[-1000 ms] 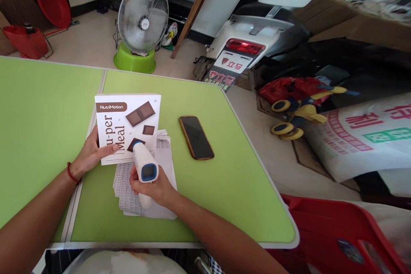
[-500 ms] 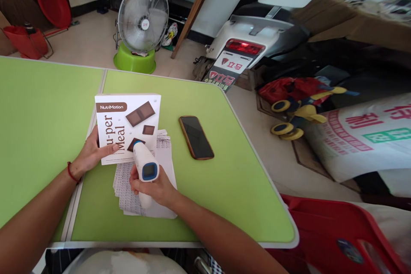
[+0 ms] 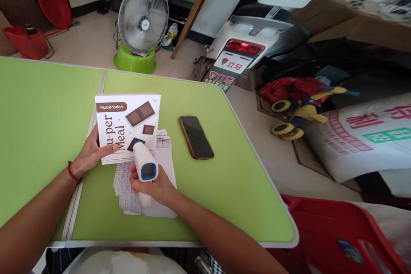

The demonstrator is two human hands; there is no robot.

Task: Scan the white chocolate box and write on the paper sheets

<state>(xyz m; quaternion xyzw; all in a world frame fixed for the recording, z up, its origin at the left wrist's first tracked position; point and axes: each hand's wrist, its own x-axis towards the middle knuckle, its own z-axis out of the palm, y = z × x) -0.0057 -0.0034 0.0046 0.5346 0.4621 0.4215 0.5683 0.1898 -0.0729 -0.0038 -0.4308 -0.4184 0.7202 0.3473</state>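
Observation:
My left hand [image 3: 93,150] grips the lower left corner of a white NutriMotion box [image 3: 141,94], thumb across its front and the other fingers hidden behind. Brown squares and lettering are printed on the box, which is held up facing me. In my right hand [image 3: 157,186] is a white and blue infrared thermometer [image 3: 146,160], fingers wrapped round its handle. Its small screen looks toward me and its blue tip points at the box's lower part; whether they touch I cannot tell. Beneath both lie sheets of paper [image 3: 165,154] covered in small writing.
A dark phone in a brown case [image 3: 196,137] lies right of the papers on the green table [image 3: 244,197]. Beyond the table's far edge stand a fan [image 3: 143,17] on a green stool [image 3: 135,61] and a white scooter [image 3: 244,38]. A red chair [image 3: 334,231] is at the near right.
The thermometer in my right hand has shifted very slightly to the left. The box and my left hand look practically unchanged.

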